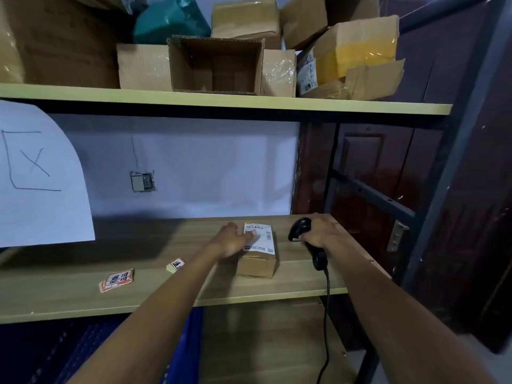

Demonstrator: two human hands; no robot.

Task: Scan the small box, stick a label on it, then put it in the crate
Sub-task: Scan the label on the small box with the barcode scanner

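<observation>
A small cardboard box (257, 266) with a white shipping label on top sits on the wooden shelf (83, 273). My left hand (231, 241) rests on the box's left side, thumb lying across the label. My right hand (318, 231) grips a black corded barcode scanner (300, 232) just right of the box, its head turned toward the label. A stack of red-and-white stickers (117, 279) lies on the shelf to the left, and a single loose sticker (176, 265) lies nearer the box. A blue crate (182, 347) shows below the shelf, mostly hidden by my left arm.
The upper shelf (221, 99) holds several cardboard boxes, one open toward me (216, 65). A white paper sheet (41, 176) hangs at the left. The dark metal rack post (454, 151) and a brown door stand to the right. The scanner cable (327, 314) drops over the shelf's front edge.
</observation>
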